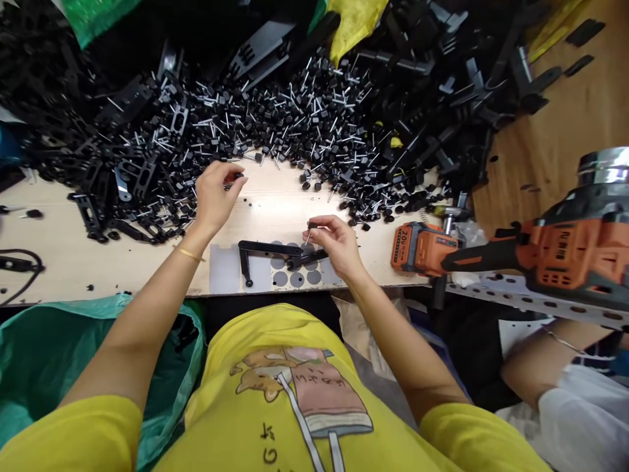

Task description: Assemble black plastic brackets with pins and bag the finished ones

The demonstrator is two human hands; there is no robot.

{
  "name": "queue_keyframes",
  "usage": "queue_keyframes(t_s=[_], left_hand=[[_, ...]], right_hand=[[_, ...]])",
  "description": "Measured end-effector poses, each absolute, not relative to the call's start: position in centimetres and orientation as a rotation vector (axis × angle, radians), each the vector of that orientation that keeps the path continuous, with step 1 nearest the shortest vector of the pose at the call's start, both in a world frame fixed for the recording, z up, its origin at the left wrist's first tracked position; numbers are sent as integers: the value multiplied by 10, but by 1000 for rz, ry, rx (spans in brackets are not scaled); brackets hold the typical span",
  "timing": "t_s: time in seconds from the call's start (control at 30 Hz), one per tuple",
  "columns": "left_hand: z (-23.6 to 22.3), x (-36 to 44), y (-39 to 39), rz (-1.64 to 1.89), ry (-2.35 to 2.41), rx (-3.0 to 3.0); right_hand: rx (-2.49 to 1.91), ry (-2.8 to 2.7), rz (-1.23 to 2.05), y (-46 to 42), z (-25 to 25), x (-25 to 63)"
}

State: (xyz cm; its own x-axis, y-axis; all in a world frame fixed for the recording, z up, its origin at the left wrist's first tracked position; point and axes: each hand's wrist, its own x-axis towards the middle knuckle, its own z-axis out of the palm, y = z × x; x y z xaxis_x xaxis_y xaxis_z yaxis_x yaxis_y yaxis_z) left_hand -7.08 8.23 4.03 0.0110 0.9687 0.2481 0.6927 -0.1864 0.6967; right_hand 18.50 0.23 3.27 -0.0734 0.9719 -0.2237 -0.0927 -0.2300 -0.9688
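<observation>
- Your right hand (341, 249) pinches a black-headed pin (312, 225) between thumb and fingers, with its shiny metal stem pointing down.
- Your left hand (215, 193) is closed at the fingertips on a small black bit (239, 175). It is too small to tell what it is.
- Just below your right hand's fingers lies a dark forked part (297, 262), near the end of a black bent piece (270, 248). I cannot tell if those two are joined.
- The black bent piece has a long bar going across and a short leg coming down on the left.
- Under them is a gray sheet (223, 270) with dark round spots, at the table edge near your tummy.
- Past your hands, a big heap of black-headed pins (289, 118) curves across the pale table (275, 196).
- Flat black parts with long holes (145, 174) lie in the heap on your left.
- An orange power tool (565, 252) is on your right.
- A green bag (44, 334) sits open below your left arm.
- Another person's arm (545, 354) shows at the far right.
</observation>
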Motion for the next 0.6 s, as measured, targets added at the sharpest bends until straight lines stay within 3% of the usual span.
queue_keyframes(t_s=[0.1, 0.23, 0.4, 0.6], left_hand=[[51, -69, 31, 1174, 1616, 1477], [40, -67, -13, 1254, 1573, 1073], [26, -63, -25, 1287, 1590, 906], [25, -57, -30, 1317, 1584, 920]], right_hand=[[-1320, -1030, 1375, -24, 20, 175], [-1395, -1340, 1000, -36, 12, 175], [-1315, -1842, 617, -42, 22, 180], [-1324, -2047, 437, -48, 21, 178]])
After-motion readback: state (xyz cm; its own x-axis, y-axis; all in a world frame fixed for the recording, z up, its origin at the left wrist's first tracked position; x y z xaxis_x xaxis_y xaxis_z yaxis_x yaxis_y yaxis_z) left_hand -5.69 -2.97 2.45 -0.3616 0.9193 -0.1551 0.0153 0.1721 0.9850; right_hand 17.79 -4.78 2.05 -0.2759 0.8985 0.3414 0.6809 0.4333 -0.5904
